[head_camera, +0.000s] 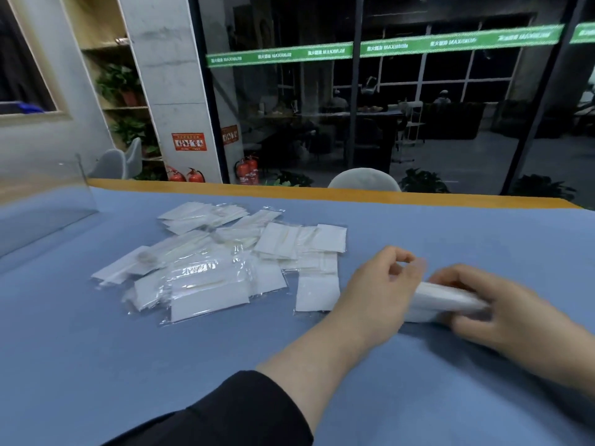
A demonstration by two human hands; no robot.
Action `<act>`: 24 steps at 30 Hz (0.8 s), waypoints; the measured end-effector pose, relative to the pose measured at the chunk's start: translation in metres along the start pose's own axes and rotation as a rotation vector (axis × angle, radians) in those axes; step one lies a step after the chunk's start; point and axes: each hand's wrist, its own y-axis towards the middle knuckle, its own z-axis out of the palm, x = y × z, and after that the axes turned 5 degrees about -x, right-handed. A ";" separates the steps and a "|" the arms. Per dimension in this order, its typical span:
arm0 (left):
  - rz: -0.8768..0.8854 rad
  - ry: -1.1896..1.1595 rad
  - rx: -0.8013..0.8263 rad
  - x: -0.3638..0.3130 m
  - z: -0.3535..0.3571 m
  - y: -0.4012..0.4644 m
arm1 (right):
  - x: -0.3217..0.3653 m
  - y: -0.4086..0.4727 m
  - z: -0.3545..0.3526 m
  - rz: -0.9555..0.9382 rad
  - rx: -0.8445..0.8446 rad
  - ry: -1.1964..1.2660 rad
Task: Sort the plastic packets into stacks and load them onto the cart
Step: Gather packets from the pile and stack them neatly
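Observation:
Several clear plastic packets with white contents [222, 262] lie in a loose, overlapping pile on the blue table [96, 349], left of centre. One packet [317, 292] lies apart at the pile's right edge. To the right, a small stack of packets [444, 299] stands on its edge on the table. My right hand [502, 312] grips this stack from the right, fingers curled over its top. My left hand [380, 291] is at the stack's left end with fingers loosely curled; blur hides whether it holds the stack. No cart is in view.
A clear acrylic panel [45, 201] stands at the table's far left. The table's orange far edge [354, 196] runs across, with a grey chair back [363, 179] just behind it. Beyond are a glass wall, fire extinguishers [248, 170] and shelves with plants.

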 end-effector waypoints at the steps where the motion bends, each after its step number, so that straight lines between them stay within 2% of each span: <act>1: 0.009 -0.015 0.013 -0.001 0.000 -0.002 | 0.002 0.001 0.002 -0.006 -0.029 -0.011; 3: 0.024 -0.074 -0.049 -0.005 -0.004 -0.001 | 0.006 0.003 0.008 -0.019 -0.180 -0.012; 5: 0.007 -0.177 -0.189 -0.009 -0.012 0.000 | 0.005 0.008 0.011 0.017 -0.339 0.027; 7: -0.110 -0.305 -0.306 -0.015 -0.023 -0.003 | 0.006 0.017 0.013 0.051 -0.426 0.014; 9: -0.266 -0.503 -0.322 -0.020 -0.032 -0.006 | 0.018 0.028 0.016 0.015 -0.432 -0.082; 11: -0.349 -0.717 -0.248 -0.027 -0.039 -0.011 | 0.048 0.036 0.026 -0.095 -0.438 -0.123; 14: -0.286 -0.975 -0.170 -0.040 -0.062 -0.021 | 0.095 0.045 0.043 -0.273 -0.352 -0.164; 16: -0.244 -1.053 -0.181 -0.040 -0.089 -0.027 | 0.116 0.053 0.050 -0.301 -0.215 -0.162; 21: -0.300 -0.883 -0.364 -0.009 -0.167 -0.040 | 0.169 0.068 0.077 -0.403 0.233 -0.135; 22: -0.321 -0.859 -0.415 -0.003 -0.184 -0.044 | 0.180 0.073 0.088 -0.414 0.258 -0.120; 24: -0.295 -0.841 -0.573 0.004 -0.223 -0.050 | 0.198 0.086 0.108 -0.394 0.181 -0.010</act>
